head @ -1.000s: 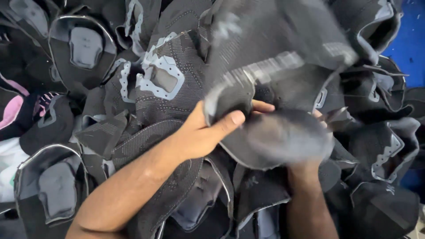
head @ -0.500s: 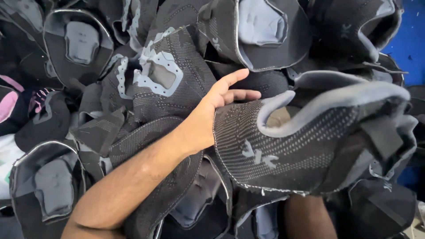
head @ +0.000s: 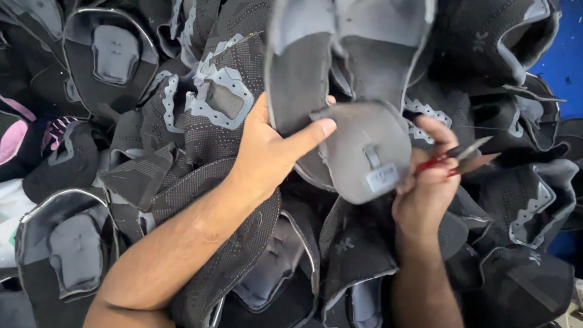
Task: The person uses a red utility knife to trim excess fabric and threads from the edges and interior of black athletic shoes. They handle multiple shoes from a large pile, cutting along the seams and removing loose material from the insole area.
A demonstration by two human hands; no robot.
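My left hand [head: 273, 152] grips a black knitted shoe upper [head: 340, 73] turned inside out, so its grey lining faces me. The thumb presses on the grey tongue [head: 364, 152], which carries a small white label [head: 381, 179]. My right hand [head: 428, 182] is just right of the tongue and holds small red-handled thread snips [head: 464, 155] with the blades pointing right. Its fingers also touch the tongue's edge.
A deep pile of black and grey shoe uppers [head: 200, 121] fills the whole view under both arms. A pink and black piece [head: 18, 136] lies at the left edge. A blue surface [head: 568, 54] shows at the right edge.
The upper has been flipped from its knitted outside to its grey lining. My left thumb moved onto the tongue, and my right hand with the snips has come up into view.
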